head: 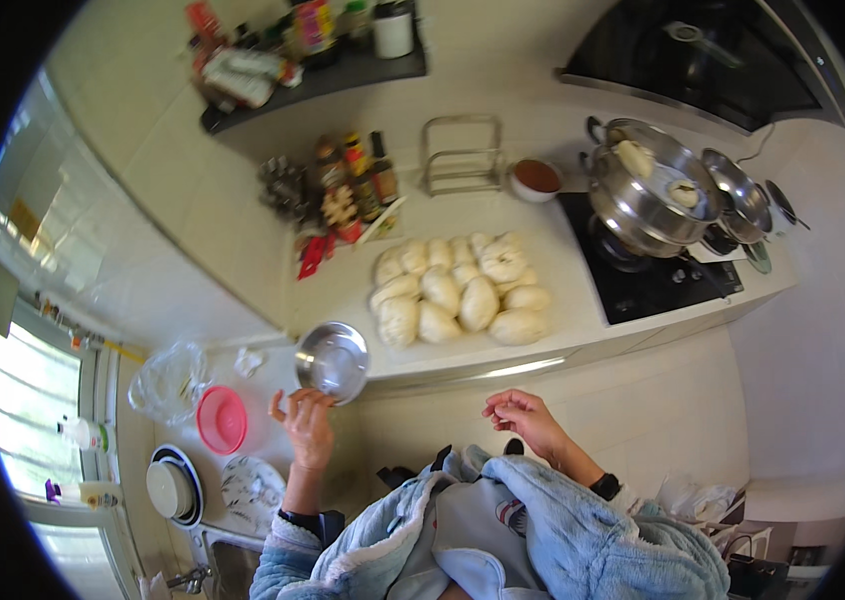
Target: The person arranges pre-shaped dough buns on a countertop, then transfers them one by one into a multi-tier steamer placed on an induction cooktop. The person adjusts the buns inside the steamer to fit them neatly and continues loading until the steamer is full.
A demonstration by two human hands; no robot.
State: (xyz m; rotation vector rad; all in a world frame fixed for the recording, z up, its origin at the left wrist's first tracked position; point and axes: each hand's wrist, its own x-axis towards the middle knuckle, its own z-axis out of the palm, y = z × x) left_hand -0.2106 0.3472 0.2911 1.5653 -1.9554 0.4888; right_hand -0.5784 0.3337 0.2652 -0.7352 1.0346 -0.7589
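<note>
My left hand (306,431) is at the near rim of a shiny stainless steel bowl (332,360) at the counter corner. Its fingertips overlap the rim; whether they grip it I cannot tell. No contents show in the bowl. My right hand (531,424) hangs in front of the counter edge, fingers loosely curled and apart, holding nothing. Beyond both hands, rows of pale dough buns (460,292) sit close together on the white countertop (572,300).
At right, a steel steamer pot (651,199) with buns inside stands on a black cooktop (636,289). A bowl of reddish-brown sauce (536,180) is behind. Leftward are a pink basin (221,420), plastic bag (171,382), patterned plate (254,491) and sink (235,566). A bottle shelf (347,79) overhangs.
</note>
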